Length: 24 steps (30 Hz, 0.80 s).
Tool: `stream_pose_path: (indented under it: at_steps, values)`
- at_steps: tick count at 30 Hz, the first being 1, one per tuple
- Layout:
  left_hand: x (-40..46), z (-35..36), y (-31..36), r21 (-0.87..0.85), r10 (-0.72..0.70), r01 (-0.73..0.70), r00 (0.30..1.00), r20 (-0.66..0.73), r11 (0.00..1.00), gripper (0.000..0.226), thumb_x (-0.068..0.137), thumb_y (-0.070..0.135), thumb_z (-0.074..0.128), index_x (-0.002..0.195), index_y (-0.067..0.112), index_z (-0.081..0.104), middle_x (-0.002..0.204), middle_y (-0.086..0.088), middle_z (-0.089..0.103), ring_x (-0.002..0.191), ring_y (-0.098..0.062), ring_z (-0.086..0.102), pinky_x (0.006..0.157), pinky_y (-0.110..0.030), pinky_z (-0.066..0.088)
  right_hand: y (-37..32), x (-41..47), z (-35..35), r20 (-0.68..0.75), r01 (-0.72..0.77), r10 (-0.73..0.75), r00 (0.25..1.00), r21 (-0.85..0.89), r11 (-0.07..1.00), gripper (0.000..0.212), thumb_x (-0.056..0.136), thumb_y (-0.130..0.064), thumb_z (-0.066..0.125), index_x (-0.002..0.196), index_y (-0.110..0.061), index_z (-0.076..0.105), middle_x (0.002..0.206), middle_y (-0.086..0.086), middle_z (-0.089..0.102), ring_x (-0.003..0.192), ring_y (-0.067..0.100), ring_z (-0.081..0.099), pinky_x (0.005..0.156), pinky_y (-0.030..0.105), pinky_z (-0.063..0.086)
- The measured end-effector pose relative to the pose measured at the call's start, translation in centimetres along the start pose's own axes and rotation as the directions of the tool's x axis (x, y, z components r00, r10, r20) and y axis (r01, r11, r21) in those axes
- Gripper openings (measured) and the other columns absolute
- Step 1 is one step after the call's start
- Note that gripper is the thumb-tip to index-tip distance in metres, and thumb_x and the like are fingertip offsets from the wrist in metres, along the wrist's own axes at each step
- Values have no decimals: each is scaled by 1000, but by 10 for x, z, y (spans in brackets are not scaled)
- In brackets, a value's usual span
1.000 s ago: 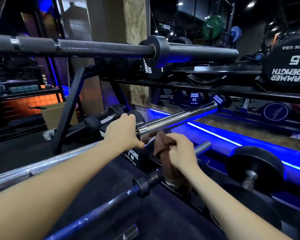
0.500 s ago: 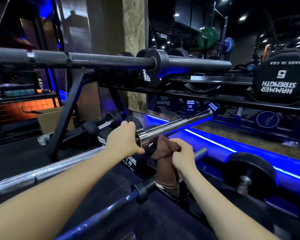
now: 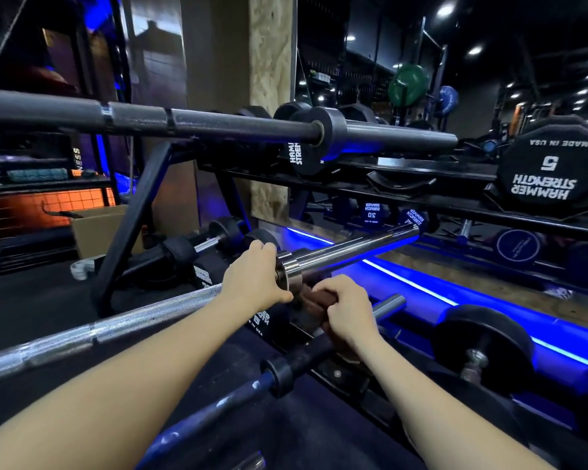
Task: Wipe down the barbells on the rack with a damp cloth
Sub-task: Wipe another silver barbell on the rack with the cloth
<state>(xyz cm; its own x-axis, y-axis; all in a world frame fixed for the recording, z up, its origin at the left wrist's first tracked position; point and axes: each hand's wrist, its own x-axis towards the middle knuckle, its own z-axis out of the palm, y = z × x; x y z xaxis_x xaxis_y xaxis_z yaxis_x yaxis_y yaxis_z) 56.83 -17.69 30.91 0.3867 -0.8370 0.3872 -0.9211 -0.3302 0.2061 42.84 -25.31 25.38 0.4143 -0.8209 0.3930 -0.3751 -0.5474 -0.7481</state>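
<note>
Left hand point(image 3: 256, 279) clamped on chrome barbell point(image 3: 143, 322) shaft, right at the collar; likely steadying against roll. Right hand point(image 3: 345, 310) fisted around brown cloth point(image 3: 314, 297), bunched tight under the collar, just below chrome sleeve point(image 3: 353, 252). Probably positioned to wipe sleeve underside or collar face. Black barbell point(image 3: 201, 123) racked above, untouched. Blue-handled bar point(image 3: 218, 407) lower, nearest, running under right wrist. Rack frame point(image 3: 129, 228) carrying all three. Dumbbells beyond, irrelevant.

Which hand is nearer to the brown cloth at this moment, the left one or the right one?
The right hand. It is closed around the brown cloth, just below the chrome barbell. The left hand grips that barbell by its collar, beside the cloth but apparently not touching it.
</note>
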Motion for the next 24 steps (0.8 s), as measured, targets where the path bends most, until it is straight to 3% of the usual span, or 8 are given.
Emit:
stream_pose_path:
  at_steps: [3, 5, 8, 11, 13, 18, 22, 24]
  values:
    - [1, -1, -1, 6, -6, 6, 1000, 2, 1000, 79, 64, 45, 79, 126, 13, 43, 119, -3, 44, 107, -23, 54, 84, -37, 47, -14, 0, -8, -163, 91, -65, 985, 156, 984, 47, 73, 8, 46, 86, -33, 66, 97, -9, 61, 93, 10, 55, 85, 26, 43]
    - [1, -1, 1, 5, -7, 7, 1000, -2, 1000, 77, 64, 44, 79, 125, 12, 43, 118, -3, 45, 105, -23, 55, 82, -36, 47, -17, 6, -5, -137, 73, -50, 989, 166, 984, 48, 72, 12, 45, 87, -29, 66, 96, -8, 60, 92, 10, 55, 80, 24, 42]
    - [1, -3, 3, 13, -8, 8, 1000, -6, 1000, 75, 64, 42, 79, 123, 12, 44, 115, -3, 46, 103, -23, 55, 78, -34, 44, -4, 8, 16, -35, -92, 95, 995, 86, 992, 32, 76, 2, 54, 83, -27, 66, 85, -14, 61, 85, 12, 61, 72, 20, 45]
    - [2, -1, 2, 13, -10, 10, 1000, 4, 1000, 76, 65, 43, 79, 125, 13, 43, 117, -3, 46, 106, -23, 54, 81, -35, 45, 2, 4, 28, -19, -155, 157, 987, 69, 986, 33, 78, -4, 54, 95, -27, 70, 97, -5, 66, 92, 17, 62, 81, 25, 48]
    - [2, -1, 1, 6, -9, 9, 1000, 3, 1000, 77, 65, 43, 79, 126, 13, 43, 118, -3, 45, 107, -23, 54, 83, -36, 45, -4, 8, 19, -64, -116, 123, 990, 105, 988, 40, 78, 4, 49, 94, -26, 68, 103, -1, 64, 96, 20, 58, 80, 26, 43]
    - [-4, -9, -6, 31, 28, -29, 999, 23, 999, 82, 69, 49, 77, 133, 15, 39, 126, -2, 44, 119, -21, 47, 89, -35, 43, -9, 0, -10, -132, -71, 87, 987, 122, 990, 37, 77, 13, 42, 89, -20, 54, 89, 0, 62, 86, 20, 53, 67, 24, 32]
    - [-20, -27, -23, 64, 14, -14, 1000, 8, 998, 78, 72, 50, 74, 134, 17, 39, 129, -1, 45, 120, -20, 47, 91, -35, 42, -44, -1, -21, -177, 52, -12, 984, 222, 974, 37, 79, 14, 42, 88, -21, 49, 86, 0, 60, 85, 20, 53, 65, 17, 38]
    - [-32, -38, -36, 78, -2, 1, 1000, 11, 997, 77, 73, 49, 74, 135, 18, 39, 132, -2, 44, 121, -21, 47, 92, -36, 42, -69, -1, -14, -156, 118, -88, 984, 195, 974, 36, 79, 12, 42, 90, -22, 48, 89, 1, 60, 87, 23, 53, 70, 26, 39]
